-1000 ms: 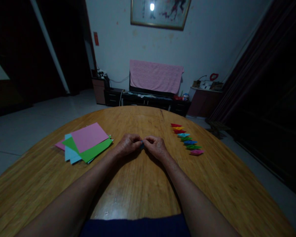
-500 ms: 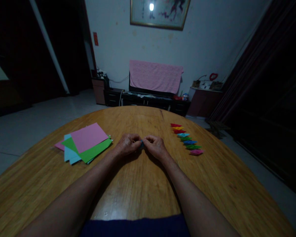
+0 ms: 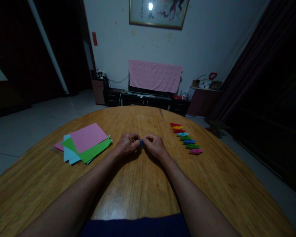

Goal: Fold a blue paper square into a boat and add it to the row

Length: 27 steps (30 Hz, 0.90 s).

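Note:
A small piece of folded blue paper (image 3: 141,142) is pinched between my two hands over the middle of the table. My left hand (image 3: 128,144) grips its left side with thumb and fingers together. On its other side my right hand (image 3: 154,144) holds it the same way. Most of the paper is hidden by the fingers, so its exact shape does not show. To the right lies a slanting row of small folded paper boats, among them a blue boat (image 3: 189,142) and a pink boat (image 3: 196,151) nearest me.
Loose sheets lie fanned at the left, a pink sheet (image 3: 88,136) over a green sheet (image 3: 96,150) and light blue ones. The round wooden table (image 3: 138,191) curves away in front. Beyond it stands a low black cabinet (image 3: 113,97) below a pink cloth (image 3: 155,76).
Slightly more of the blue paper shows between my fingertips. My hands have stayed almost in the same place, and the boats and sheets lie as before.

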Tool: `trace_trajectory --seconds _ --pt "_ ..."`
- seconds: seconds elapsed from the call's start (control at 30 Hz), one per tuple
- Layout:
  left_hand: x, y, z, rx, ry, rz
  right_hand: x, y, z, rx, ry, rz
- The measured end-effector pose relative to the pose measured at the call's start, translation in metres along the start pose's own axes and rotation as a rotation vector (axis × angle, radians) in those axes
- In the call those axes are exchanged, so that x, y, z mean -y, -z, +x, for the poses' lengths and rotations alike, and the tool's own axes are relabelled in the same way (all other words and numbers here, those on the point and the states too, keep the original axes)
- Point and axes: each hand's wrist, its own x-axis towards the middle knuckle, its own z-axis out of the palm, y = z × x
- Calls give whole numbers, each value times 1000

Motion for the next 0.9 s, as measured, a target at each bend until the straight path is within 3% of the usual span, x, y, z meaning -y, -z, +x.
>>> trace_trajectory --seconds 0.23,0.4,0.63,0.9 --pt "0 -2 1 -53 35 -25 6 -1 -2 -31 -70 52" --pt "1 -3 3 -71 42 -69 3 -2 0 -63 -7 24" --pt "6 -8 7 -154 157 -196 -4 -3 4 -102 -58 11" --pt "8 -11 8 -131 180 -345 -10 -3 9 -78 -45 38"
